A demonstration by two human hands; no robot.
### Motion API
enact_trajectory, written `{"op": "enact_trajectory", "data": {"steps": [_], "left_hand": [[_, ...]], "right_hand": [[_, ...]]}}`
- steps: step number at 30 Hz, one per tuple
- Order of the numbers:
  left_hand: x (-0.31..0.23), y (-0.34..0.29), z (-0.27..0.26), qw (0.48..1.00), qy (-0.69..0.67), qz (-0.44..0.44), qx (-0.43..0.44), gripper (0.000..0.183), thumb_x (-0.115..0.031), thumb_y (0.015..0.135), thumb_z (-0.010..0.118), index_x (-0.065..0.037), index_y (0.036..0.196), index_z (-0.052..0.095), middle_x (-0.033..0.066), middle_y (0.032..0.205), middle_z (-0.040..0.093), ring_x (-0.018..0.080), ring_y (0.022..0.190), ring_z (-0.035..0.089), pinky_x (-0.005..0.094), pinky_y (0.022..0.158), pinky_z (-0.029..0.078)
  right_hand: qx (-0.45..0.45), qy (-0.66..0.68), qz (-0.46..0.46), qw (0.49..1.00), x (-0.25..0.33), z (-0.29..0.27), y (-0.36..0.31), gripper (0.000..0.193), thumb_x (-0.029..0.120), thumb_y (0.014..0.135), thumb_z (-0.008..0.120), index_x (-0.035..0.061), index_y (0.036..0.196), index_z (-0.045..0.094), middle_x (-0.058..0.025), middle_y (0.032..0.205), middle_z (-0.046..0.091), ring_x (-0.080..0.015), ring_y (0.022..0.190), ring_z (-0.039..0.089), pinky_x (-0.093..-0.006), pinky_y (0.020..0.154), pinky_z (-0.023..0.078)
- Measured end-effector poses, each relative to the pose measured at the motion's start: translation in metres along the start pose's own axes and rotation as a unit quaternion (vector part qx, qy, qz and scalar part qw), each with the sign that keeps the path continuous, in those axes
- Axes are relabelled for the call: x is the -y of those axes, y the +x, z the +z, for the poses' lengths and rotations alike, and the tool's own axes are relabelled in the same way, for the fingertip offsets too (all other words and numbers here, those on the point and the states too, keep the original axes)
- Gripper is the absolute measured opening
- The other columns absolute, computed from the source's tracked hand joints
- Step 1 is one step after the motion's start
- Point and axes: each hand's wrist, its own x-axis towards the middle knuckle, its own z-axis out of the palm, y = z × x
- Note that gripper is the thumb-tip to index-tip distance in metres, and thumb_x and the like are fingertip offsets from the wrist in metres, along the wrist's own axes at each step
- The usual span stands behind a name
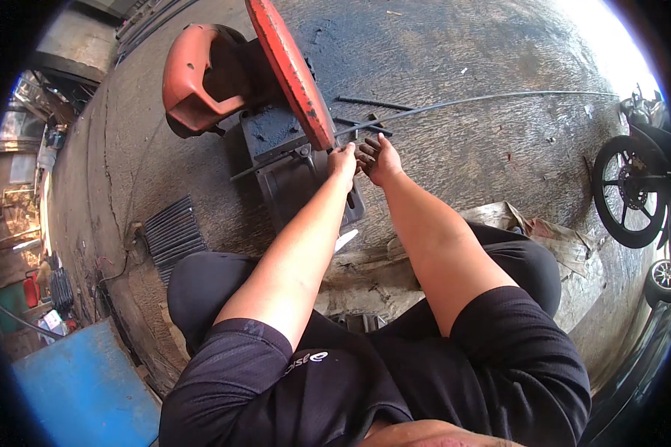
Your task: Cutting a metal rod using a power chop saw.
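Note:
A red cut-off saw (294,74) with a loop handle (186,78) stands on its dark metal base (272,134) in front of me. A long thin metal rod (484,98) runs from the right to the saw, just beyond my hands. My left hand (343,162) is closed right beside the lower end of the saw's red guard; what its fingers hold is hidden. Close to its right, my right hand (381,159) is turned partly palm up, its grimy fingers loosely bent and apart, with nothing seen in them. Short dark bars (376,103) lie on the floor beyond the hands.
A row of dark cut rods (175,232) lies on the left by my knee. Crumpled sacking (380,279) spreads under my legs. A motorcycle wheel (630,191) stands at the far right, a blue panel (86,387) at the lower left. Dark grit lies on the concrete floor (455,52).

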Motion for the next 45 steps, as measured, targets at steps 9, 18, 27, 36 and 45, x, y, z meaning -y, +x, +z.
{"op": "enact_trajectory", "data": {"steps": [9,18,27,36,45], "left_hand": [[0.012,0.026,-0.003,0.997,0.063,-0.036,0.031,0.032,-0.031,0.092,0.054,-0.004,0.109,0.057,0.0077,0.086,0.065,0.0177,0.062,0.060,0.0296,0.048,0.048],[-0.004,0.016,-0.037,0.984,0.073,-0.039,0.158,0.027,-0.030,0.090,0.057,-0.006,0.103,0.054,0.0045,0.080,0.058,0.0144,0.060,0.057,0.0293,0.055,0.050],[-0.029,-0.006,-0.086,0.967,0.061,-0.072,0.236,0.024,-0.032,0.090,0.060,-0.009,0.095,0.058,0.0039,0.080,0.064,0.0160,0.064,0.061,0.0313,0.060,0.051],[-0.025,-0.008,-0.185,0.975,-0.149,-0.077,0.148,0.026,-0.036,0.089,0.058,-0.010,0.086,0.063,0.0023,0.074,0.063,0.0147,0.063,0.058,0.0281,0.057,0.047],[-0.012,0.012,-0.208,0.971,-0.097,-0.047,-0.214,0.017,-0.024,0.089,0.056,-0.010,0.080,0.059,0.0011,0.067,0.059,0.0112,0.052,0.053,0.0252,0.044,0.042]], "right_hand": [[-0.184,-0.139,-0.021,0.973,0.027,0.021,0.076,0.031,0.041,0.088,0.065,0.0135,0.102,0.062,-0.0091,0.089,0.065,-0.0238,0.066,0.063,-0.0340,0.053,0.050],[-0.353,-0.204,-0.047,0.912,0.023,0.038,0.117,0.034,0.032,0.083,0.070,0.0004,0.091,0.060,-0.0127,0.088,0.063,-0.0258,0.072,0.064,-0.0387,0.060,0.053],[-0.159,-0.514,-0.080,0.839,0.042,0.021,0.098,0.025,0.030,0.090,0.058,0.0073,0.100,0.063,-0.0122,0.096,0.067,-0.0234,0.081,0.065,-0.0357,0.071,0.053],[-0.018,-0.623,-0.222,0.750,0.032,-0.039,0.199,0.033,0.034,0.097,0.046,0.0116,0.118,0.059,-0.0104,0.111,0.065,-0.0223,0.097,0.063,-0.0320,0.081,0.050],[-0.060,-0.467,-0.080,0.879,-0.010,-0.004,0.179,0.027,0.031,0.095,0.051,0.0091,0.107,0.062,-0.0119,0.094,0.064,-0.0237,0.077,0.062,-0.0365,0.065,0.050]]}}
